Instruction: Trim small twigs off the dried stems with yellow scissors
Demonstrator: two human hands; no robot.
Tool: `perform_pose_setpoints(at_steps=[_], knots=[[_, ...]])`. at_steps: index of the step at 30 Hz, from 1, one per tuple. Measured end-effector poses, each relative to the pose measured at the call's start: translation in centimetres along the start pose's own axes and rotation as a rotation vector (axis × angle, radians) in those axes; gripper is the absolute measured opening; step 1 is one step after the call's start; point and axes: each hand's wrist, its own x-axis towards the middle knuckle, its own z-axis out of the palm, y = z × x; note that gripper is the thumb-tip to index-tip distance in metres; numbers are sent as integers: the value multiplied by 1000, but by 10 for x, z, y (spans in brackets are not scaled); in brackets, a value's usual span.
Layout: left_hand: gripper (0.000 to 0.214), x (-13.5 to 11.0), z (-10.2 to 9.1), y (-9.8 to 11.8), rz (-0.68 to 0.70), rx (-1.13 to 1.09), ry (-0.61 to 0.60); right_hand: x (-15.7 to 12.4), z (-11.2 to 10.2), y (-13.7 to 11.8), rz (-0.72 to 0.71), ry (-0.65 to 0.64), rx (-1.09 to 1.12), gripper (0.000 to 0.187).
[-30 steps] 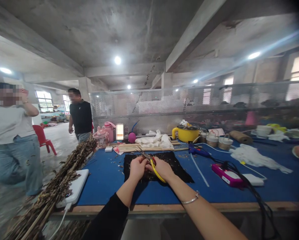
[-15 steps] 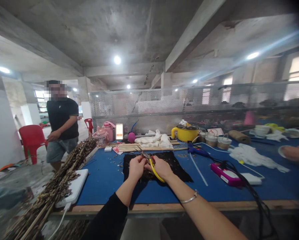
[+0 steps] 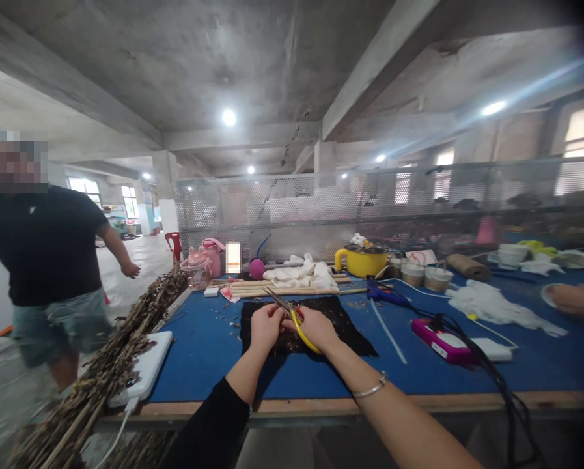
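My right hand grips yellow-handled scissors, whose blades point up and to the left over a black cloth on the blue table. Right beside it, my left hand is closed in a pinch on a small dark piece at the blades; I cannot make out what it is. Both hands sit over the middle of the cloth, almost touching. A silver bracelet is on my right wrist.
A long bundle of dry twigs lies along the table's left edge beside a white power bank. A pink device with black cables, a blue glue gun, a yellow pot and white cloths lie further back. A person in a black shirt stands left.
The person in the black shirt has walked closer along the left side. My hands and the scissors have stayed in nearly the same place over the cloth.
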Motion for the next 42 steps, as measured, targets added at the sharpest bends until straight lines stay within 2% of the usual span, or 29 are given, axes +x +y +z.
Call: perform_pose_setpoints(at_steps=[6,12,17,22,27,34,39,42], knots=[[24,-1,0,4,-22,-20,26,-1,0,-1,-9,-1,8,53],[20,0,-2,-1,76,96,11,-2,3,1,-64,16,50,50],[21,0,-2,-1,92,151,2,-2,1,2,-92,57,28,51],[21,-3,0,5,118,106,-37,-2,0,1,-45,1,36,53],[24,-2,-1,3,133,87,-16,-1,-1,-1,-23,-14,6,56],[26,0,-1,-1,36,9,-19,-1,-2,-1,-11,-35,9,52],[25,0,2,1,-40,-55,4,-1,-2,-1,11,3,-41,53],[22,3,2,-2,-36,-64,13,-2,-1,-1,2,10,-43,56]])
